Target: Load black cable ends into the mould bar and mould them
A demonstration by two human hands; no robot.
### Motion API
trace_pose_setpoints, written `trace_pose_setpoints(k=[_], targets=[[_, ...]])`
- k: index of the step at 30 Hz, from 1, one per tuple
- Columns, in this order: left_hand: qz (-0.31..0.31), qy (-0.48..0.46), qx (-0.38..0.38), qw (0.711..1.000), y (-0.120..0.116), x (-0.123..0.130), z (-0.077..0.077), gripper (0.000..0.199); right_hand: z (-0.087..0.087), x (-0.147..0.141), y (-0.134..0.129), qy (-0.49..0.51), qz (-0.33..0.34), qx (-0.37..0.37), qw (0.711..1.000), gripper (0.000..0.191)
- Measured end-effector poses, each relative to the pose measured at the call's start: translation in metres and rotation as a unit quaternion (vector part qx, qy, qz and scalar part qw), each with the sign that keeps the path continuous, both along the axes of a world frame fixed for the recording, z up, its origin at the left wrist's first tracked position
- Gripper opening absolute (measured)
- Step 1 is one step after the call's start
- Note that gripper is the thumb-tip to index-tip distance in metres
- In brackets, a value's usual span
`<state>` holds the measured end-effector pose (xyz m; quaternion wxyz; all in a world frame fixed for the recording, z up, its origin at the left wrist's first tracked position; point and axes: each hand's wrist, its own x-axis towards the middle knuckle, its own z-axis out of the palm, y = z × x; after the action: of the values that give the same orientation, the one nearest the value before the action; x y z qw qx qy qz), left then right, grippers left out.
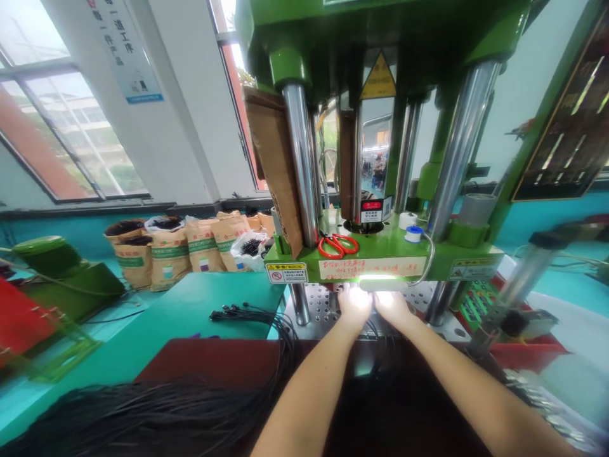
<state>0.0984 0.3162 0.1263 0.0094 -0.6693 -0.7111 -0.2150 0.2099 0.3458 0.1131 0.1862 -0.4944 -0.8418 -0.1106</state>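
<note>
Both hands reach under the green press plate (466,255), lit by a bright lamp (380,283) at its edge. My left hand (354,304) is over the perforated metal bed (318,306), its fingers bent and washed out by glare. Close beside it on the right is my right hand (391,306), fingertips hidden under the lamp. Thin black cables (373,328) hang between the two wrists. What the fingers hold cannot be made out. More black cables (257,315) lie in a bundle to the left.
Red-handled scissors (339,245) and a blue-white spool (413,235) sit on the press plate. A large heap of black cables (143,412) covers the lower left. Steel columns (301,304) flank the hands. Paper sacks (169,254) stand behind at left, a red tray (528,352) at right.
</note>
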Motion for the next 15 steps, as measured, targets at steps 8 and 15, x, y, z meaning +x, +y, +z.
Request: trace_pose_setpoints(k=[8, 15], targets=[[-0.006, -0.008, -0.001, 1.0, 0.005, -0.003, -0.01, 0.031, -0.009, -0.014, 0.003, 0.007, 0.009, 0.019, 1.0, 0.021], [-0.001, -0.042, 0.003, 0.999, 0.009, -0.002, -0.014, 0.032, -0.015, -0.016, 0.01, 0.01, 0.019, 0.02, 1.0, 0.022]])
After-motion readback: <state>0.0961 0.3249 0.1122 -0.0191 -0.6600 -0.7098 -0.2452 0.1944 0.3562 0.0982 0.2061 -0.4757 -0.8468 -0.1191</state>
